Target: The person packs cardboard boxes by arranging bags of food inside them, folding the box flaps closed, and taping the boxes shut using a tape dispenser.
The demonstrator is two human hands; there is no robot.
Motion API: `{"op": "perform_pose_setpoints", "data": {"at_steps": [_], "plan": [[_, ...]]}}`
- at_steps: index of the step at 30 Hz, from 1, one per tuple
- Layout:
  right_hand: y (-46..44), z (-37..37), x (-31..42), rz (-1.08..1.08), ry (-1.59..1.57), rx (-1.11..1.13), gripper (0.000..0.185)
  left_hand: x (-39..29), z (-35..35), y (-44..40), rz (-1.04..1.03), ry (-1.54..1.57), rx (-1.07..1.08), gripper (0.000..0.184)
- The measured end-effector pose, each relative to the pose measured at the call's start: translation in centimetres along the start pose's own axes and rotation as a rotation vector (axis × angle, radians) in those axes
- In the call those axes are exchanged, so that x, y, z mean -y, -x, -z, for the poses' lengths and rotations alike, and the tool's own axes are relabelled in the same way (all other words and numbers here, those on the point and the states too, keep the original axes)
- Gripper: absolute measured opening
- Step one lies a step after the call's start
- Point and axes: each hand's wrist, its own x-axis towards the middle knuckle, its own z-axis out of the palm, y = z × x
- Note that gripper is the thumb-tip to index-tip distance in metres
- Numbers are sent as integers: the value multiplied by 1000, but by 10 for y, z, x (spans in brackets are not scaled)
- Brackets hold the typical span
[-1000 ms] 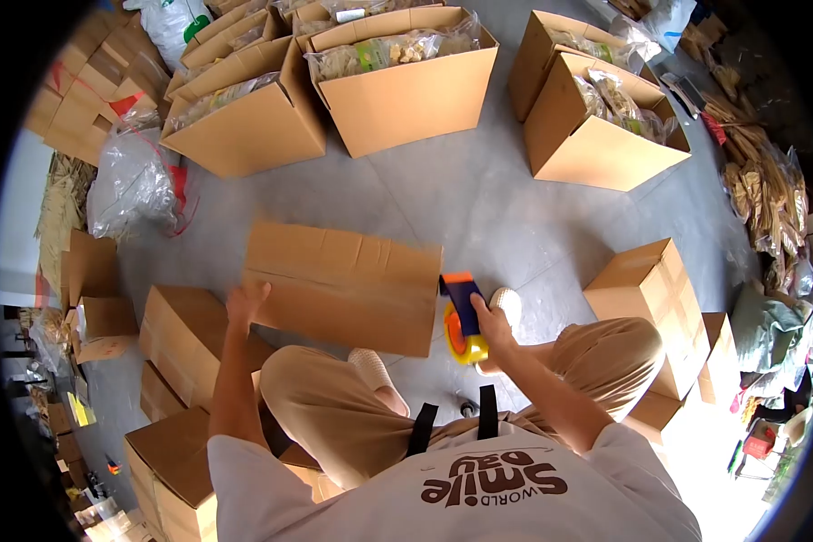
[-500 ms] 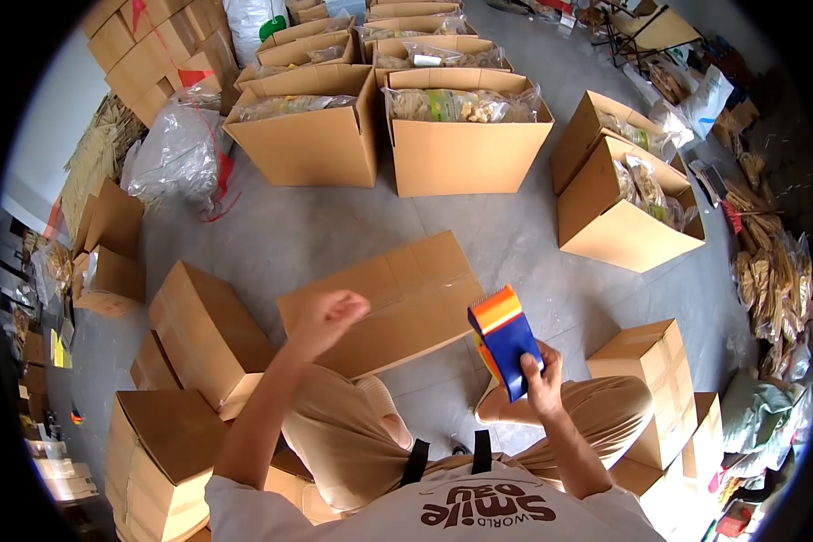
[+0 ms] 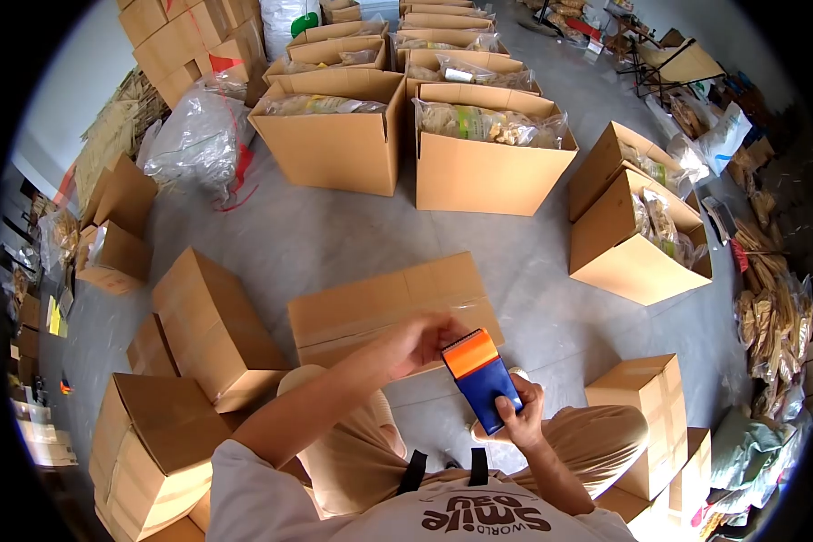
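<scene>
A long, flat-sided brown carton [image 3: 384, 300] of smooth cardboard lay on the grey floor [image 3: 334, 212] in front of the seated person, glossy tape running along its top. The left hand [image 3: 425, 341] was partly closed, fingers curled just beside the orange end of a tape dispenser [image 3: 488, 384]; whether it pinched any tape could not be told. The dispenser, a boxy tool with a dark blue body and a toothed edge, tilted near the carton's right end. The right hand [image 3: 526, 414] was wrapped around it, thumb pressed on the blue face. The left forearm [image 3: 334, 388] hid the carton's near edge.

Around them, from left to right, stood taped cartons [image 3: 212, 325], a crinkled clear plastic bag [image 3: 199, 149], open cartons [image 3: 488, 181] packed with plastic-wrapped goods [image 3: 479, 125], and another taped carton [image 3: 632, 384] beside the right knee [image 3: 610, 429].
</scene>
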Motion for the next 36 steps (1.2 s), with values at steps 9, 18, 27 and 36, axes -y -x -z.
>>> {"op": "perform_pose_setpoints", "data": {"at_steps": [9, 18, 27, 36], "plan": [[-34, -38, -11, -334, -78, -84, 33, -58, 65, -73, -139, -1112, -336, 8], [45, -20, -78, -589, 51, -20, 27, -61, 248, -209, -75, -1489, -535, 14], [38, -34, -91, -681, -34, -41, 27, -61, 191, -136, -209, -1724, -171, 50], [-171, -73, -93, -523, -89, -76, 45, -151, 146, -90, -512, -1995, -531, 46]]}}
